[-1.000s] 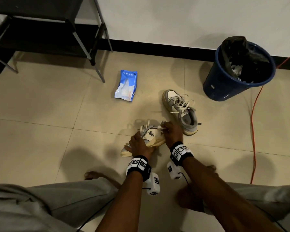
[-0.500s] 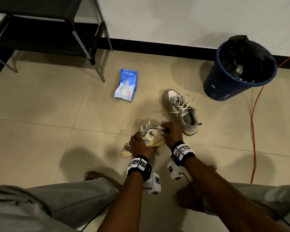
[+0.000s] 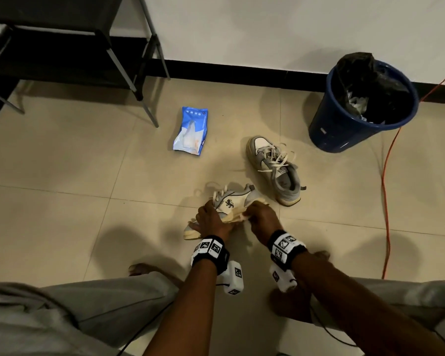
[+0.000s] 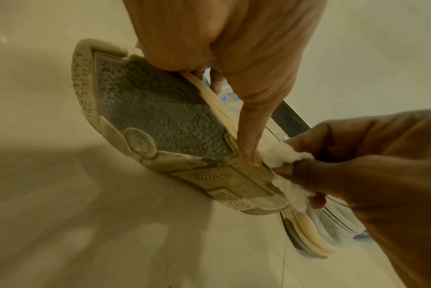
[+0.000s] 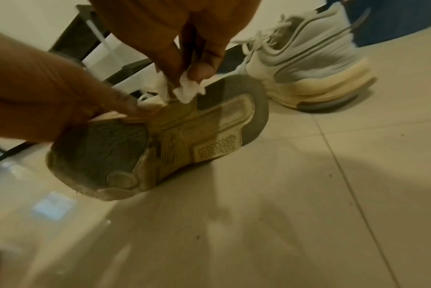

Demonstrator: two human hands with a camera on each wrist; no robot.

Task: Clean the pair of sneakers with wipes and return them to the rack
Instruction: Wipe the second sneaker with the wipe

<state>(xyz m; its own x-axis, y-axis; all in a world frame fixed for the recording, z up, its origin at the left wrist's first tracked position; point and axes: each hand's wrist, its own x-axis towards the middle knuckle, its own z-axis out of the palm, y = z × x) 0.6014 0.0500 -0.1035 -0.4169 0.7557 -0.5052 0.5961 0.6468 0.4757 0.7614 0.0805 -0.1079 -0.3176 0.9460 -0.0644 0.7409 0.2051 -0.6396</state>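
A white and grey sneaker (image 3: 233, 205) lies tipped on its side on the tiled floor, with its worn sole (image 4: 160, 120) facing me. My left hand (image 3: 211, 222) grips it near the toe, fingers curled over the upper. My right hand (image 3: 261, 219) pinches a crumpled white wipe (image 4: 285, 155) against the sole's edge near the heel; the same wipe (image 5: 187, 89) shows between thumb and fingers in the right wrist view. The second sneaker (image 3: 274, 168) stands upright just beyond, to the right.
A blue pack of wipes (image 3: 190, 131) lies on the floor beyond the shoes. A black metal rack (image 3: 62, 39) stands at the back left by the wall. A blue bin (image 3: 360, 109) with a black liner is at the back right, an orange cable (image 3: 384, 176) beside it.
My right hand with the wipe has slid back along the sneaker's side, from the heel towards the middle of the sole edge. The left hand keeps its hold.
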